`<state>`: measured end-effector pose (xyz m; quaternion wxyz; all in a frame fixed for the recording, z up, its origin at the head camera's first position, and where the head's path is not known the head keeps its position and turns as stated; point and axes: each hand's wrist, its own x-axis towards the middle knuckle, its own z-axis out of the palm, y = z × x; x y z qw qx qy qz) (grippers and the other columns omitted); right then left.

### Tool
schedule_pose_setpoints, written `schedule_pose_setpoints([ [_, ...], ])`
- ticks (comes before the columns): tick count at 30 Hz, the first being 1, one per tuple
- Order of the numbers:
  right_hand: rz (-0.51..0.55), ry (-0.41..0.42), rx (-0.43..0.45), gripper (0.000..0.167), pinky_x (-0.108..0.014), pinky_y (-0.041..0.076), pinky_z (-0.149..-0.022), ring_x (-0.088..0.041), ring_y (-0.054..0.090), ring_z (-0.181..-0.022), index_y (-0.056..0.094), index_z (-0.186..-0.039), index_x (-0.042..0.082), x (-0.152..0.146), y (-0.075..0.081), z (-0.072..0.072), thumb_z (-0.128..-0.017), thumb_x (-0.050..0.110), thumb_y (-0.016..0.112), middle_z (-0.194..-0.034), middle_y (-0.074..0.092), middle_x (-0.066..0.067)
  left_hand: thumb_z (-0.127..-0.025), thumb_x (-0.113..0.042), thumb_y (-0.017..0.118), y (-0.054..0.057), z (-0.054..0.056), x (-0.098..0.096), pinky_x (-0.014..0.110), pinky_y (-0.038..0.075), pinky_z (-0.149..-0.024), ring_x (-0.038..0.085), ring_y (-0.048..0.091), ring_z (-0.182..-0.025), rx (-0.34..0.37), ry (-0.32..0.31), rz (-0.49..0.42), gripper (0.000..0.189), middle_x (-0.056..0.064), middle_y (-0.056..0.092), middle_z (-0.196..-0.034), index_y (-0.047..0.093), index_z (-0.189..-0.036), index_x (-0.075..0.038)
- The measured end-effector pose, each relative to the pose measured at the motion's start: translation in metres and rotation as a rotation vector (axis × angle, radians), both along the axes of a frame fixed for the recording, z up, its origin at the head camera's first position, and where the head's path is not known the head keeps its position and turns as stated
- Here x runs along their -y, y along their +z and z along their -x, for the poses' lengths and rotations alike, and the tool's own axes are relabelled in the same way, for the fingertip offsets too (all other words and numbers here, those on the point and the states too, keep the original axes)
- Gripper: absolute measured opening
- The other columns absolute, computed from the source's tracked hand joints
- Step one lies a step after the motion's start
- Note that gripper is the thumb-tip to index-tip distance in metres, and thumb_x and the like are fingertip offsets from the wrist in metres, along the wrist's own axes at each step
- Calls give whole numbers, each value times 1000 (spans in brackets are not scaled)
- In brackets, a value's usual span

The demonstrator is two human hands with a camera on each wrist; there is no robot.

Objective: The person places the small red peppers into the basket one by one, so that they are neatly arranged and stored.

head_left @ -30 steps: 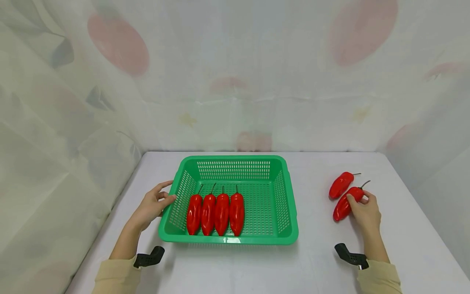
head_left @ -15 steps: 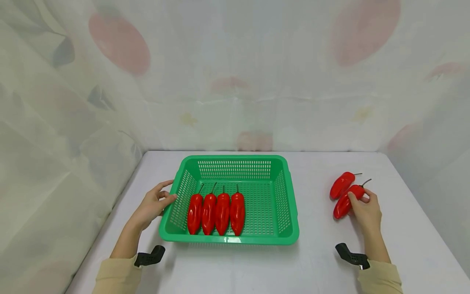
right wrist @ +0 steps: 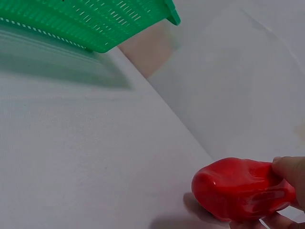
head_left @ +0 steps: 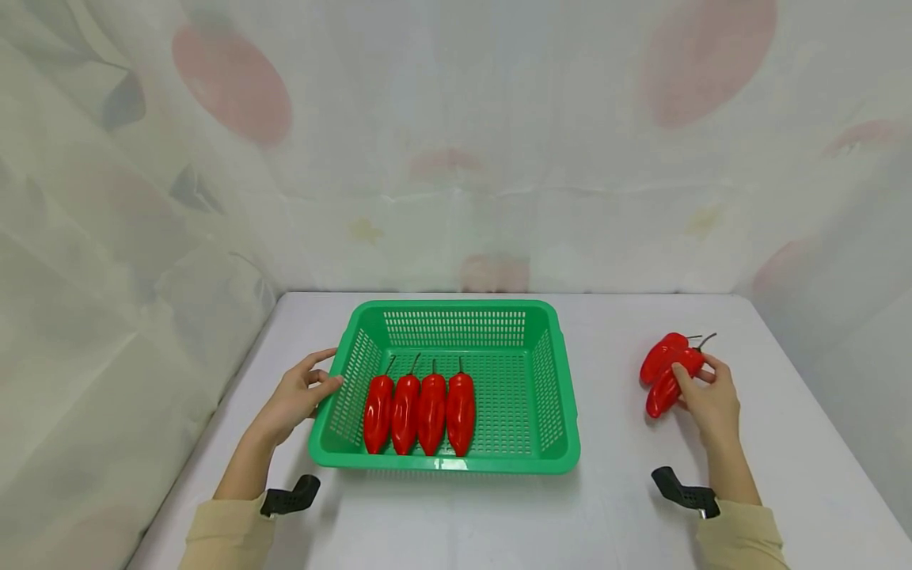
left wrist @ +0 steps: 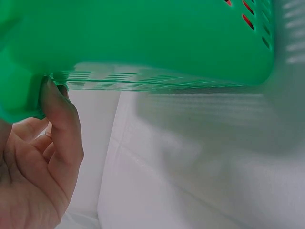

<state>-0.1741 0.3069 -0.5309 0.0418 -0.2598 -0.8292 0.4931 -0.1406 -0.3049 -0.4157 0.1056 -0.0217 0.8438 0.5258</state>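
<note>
My left hand [head_left: 295, 402] grips the left rim of a green plastic basket [head_left: 499, 465], thumb on top and a finger curled under the edge in the left wrist view. Several red chili peppers [head_left: 404, 416] lie side by side in the basket's left half, stems pointing away. At the right, my right hand [head_left: 712, 404] pinches another red chili pepper [head_left: 666, 392] between thumb and fingers. In the right wrist view this pepper [right wrist: 238, 188] appears above the table with a shadow below. Just behind it lies one more red chili pepper [head_left: 657, 360], partly covered by the held one.
The basket's right half shows its bare mesh floor [head_left: 501, 404]. A white cloth covers the table [head_left: 606, 507]. A patterned curtain [head_left: 456, 229] closes off the back and both sides. Each wrist carries a black camera mount [head_left: 687, 492].
My right hand has lifted the pepper slightly and shifted it away from me, so it now overlaps the pepper behind. The left hand and basket stay about where they were.
</note>
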Motion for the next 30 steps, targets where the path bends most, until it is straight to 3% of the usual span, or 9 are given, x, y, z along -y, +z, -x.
schedule_pose_setpoints([
  [7,1,38,-55,93,-22,54,-53,-33,50,-108,11,-148,20,-2,-3,8,-78,67,52,-139,33,-21,-92,-20,57,2,0,-1,40,57,-61,25,65,-72,2,-3,-5,62,20,53,-92,25,-144,-13],
  [15,-54,57,-125,91,-25,55,-54,-31,52,-103,13,-148,25,-4,-11,21,-77,69,50,-136,36,-19,-92,-12,55,27,-10,-15,40,57,-62,28,65,-73,17,-6,-20,59,22,52,-91,25,-143,-5],
  [23,-64,84,-186,85,-26,55,-54,-34,54,-102,17,-146,29,-2,-13,33,-78,67,51,-133,38,-19,-92,-12,55,27,-11,-15,39,57,-62,28,65,-73,17,-9,-25,60,23,52,-92,24,-143,-5],
  [26,-51,102,-187,84,-22,53,-48,-33,53,-101,18,-146,28,6,2,32,-78,65,53,-133,37,-19,-92,-12,55,23,-9,-12,39,57,-62,29,65,-73,18,-11,-29,60,23,52,-93,24,-143,-6],
  [28,-37,110,-172,84,-25,52,-45,-32,51,-103,19,-146,26,16,21,27,-79,63,54,-134,37,-19,-93,-13,55,18,-7,-9,40,57,-62,29,65,-73,20,-10,-35,60,24,52,-93,24,-144,-7],
  [30,-22,120,-156,83,-31,55,-50,-34,49,-106,20,-146,21,30,47,19,-81,59,55,-134,37,-20,-93,-15,55,12,-4,-5,40,57,-62,28,65,-73,19,-11,-33,60,23,52,-94,24,-144,-9],
])
